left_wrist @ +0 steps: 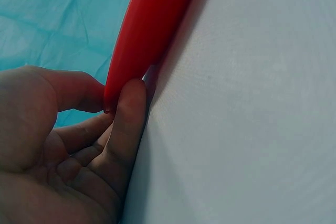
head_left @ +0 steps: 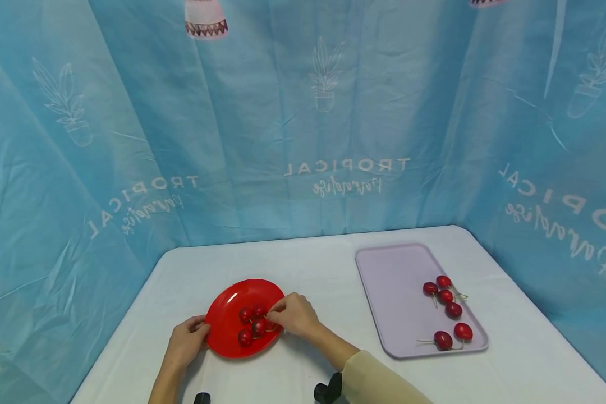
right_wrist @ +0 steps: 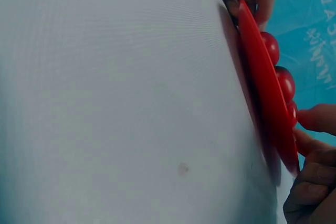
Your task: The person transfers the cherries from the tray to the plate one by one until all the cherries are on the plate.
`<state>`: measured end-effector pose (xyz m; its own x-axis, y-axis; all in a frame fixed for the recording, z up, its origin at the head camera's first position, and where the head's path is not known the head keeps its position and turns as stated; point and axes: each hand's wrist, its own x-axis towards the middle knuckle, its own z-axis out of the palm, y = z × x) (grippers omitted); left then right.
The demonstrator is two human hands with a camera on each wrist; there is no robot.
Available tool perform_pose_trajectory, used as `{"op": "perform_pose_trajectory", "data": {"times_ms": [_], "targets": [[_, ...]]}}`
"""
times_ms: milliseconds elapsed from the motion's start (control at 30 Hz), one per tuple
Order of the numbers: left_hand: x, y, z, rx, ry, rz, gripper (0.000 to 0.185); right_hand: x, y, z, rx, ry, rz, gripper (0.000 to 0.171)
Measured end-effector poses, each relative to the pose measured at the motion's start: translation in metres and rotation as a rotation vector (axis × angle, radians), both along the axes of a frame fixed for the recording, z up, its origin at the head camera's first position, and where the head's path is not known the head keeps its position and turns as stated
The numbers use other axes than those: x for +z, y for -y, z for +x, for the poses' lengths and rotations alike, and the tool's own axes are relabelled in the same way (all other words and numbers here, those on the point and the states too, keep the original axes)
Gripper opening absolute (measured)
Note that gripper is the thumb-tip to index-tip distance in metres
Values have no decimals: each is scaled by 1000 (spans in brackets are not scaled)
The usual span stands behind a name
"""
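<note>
A shiny red plate with several dark red cherries on it lies on the left part of the table. My left hand grips its left rim, thumb on top and fingers beneath, as the left wrist view shows with the plate's edge between them. At the plate's right side, my right hand reaches over the rim. Its thumb and forefinger pinch a cherry close to the plate's surface; the fingers partly hide this cherry in the head view.
A pale purple tray stands on the right of the white-covered table. Several cherries with stems lie along its right side, two of them near its front corner. Blue printed curtains surround the table.
</note>
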<state>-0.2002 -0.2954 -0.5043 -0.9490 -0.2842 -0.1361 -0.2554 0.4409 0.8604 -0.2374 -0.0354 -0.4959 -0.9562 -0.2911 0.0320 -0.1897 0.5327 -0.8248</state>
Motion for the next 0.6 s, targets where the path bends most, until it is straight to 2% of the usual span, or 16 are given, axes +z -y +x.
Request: {"op": "perform_pose_trajectory", "data": {"times_ms": [267,400,600], "targets": [[-1,-2,0,11,13,-12,41,10,-16,-1,54,-34,-27,13],[1,-4,1,3,0,-2,42,14,-32,0,79,-100,46,13],[2,-1,3,-4,-7,-8,41,19,-54,1,67,-191,125,14]]}}
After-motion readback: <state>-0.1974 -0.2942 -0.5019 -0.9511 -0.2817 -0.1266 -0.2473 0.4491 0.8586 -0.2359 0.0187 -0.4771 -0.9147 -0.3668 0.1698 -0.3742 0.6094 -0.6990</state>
